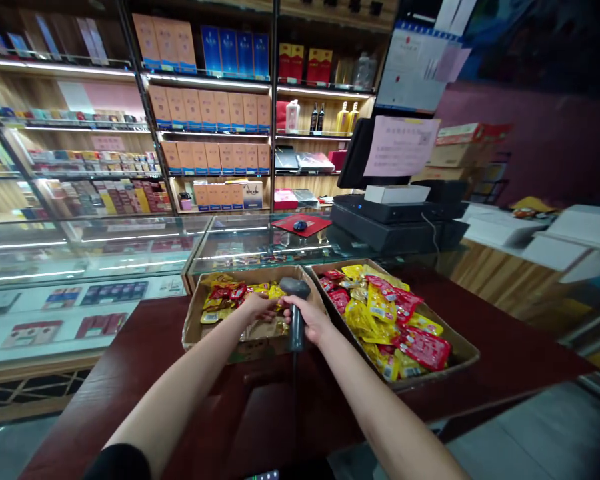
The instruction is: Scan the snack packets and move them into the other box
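My right hand [313,319] is wrapped round the handle of a dark grey barcode scanner [296,323]. The scanner's head tilts up and away over the left cardboard box [192,327], and its cord hangs down in front. My left hand [259,308] is over the same box, its fingers stretched toward the scanner, with nothing visible in them. Red and yellow snack packets [220,300] lie in this box, partly hidden by my hands. To the right, a second cardboard box [467,353] is heaped with more red and yellow snack packets [380,307].
Both boxes stand on a dark red wooden counter [170,333]. Behind them, a glass display case [240,243] carries a mouse [300,226] on a red mat. A monitor [355,153] and black cash drawer [375,223] stand at the back right. Shelves of boxed goods line the wall.
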A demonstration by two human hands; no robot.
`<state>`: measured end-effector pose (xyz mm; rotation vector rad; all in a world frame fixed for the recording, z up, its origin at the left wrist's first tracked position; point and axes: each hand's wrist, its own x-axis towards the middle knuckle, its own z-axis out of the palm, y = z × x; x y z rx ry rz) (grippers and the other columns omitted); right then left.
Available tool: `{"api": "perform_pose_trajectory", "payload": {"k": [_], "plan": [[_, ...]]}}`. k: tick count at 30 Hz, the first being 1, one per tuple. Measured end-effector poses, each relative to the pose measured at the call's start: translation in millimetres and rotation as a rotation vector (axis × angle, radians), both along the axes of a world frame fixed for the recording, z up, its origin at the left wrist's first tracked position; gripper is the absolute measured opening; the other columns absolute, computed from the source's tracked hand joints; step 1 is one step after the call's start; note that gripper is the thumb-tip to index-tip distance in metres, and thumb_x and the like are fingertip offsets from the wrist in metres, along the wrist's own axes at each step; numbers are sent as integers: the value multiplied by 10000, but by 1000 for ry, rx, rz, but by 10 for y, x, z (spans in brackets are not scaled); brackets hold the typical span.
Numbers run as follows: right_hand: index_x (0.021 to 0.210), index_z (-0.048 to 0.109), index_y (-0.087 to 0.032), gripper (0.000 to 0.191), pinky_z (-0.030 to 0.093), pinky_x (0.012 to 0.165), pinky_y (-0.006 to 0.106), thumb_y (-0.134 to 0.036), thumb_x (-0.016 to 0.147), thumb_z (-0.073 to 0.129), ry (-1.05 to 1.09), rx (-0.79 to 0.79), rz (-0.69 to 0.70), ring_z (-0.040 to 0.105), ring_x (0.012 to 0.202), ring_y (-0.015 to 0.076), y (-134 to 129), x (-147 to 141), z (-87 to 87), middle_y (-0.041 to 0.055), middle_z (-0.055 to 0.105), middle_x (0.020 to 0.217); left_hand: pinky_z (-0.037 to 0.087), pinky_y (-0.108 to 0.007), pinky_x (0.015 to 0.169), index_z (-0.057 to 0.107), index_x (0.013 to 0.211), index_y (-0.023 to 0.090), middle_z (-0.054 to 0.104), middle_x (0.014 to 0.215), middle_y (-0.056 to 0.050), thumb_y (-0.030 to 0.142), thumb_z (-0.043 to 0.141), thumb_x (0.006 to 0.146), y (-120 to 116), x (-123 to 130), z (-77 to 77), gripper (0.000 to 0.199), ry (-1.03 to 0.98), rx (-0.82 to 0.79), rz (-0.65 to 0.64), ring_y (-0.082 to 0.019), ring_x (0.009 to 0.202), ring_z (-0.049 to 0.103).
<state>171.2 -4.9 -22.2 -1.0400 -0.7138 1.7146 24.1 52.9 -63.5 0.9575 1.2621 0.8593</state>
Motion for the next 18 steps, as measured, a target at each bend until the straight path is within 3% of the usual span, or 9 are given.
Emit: {"api": "perform_pose_trajectory", "payload": {"k": [5,12,18], "plan": [[792,596,-138,140,427,391,180,-211,700,673,3,79,-46,502,437,56,-53,-12,-38,8,640,692,534,-274,511,514,728,152,628,587,-38,181,748,709,161,75,-51,236,59,-40,83,-159,513,629],[845,609,-142,189,458,431,190,-204,679,674,-57,85,-93,560,496,81,-92,-57,-17,10,641,707,564,-292,577,472,842,176,608,682,5,202,644,815,109,-176,153,176,-188,108,272,-106,516,613],[850,666,-149,219,510,527,218,-207,643,708,-186,142,-155,621,631,130,-30,-116,-13,30,688,746,554,-258,527,535,889,179,636,734,0,293,701,770,-166,-434,303,234,-229,185,144,-89,500,592]]}}
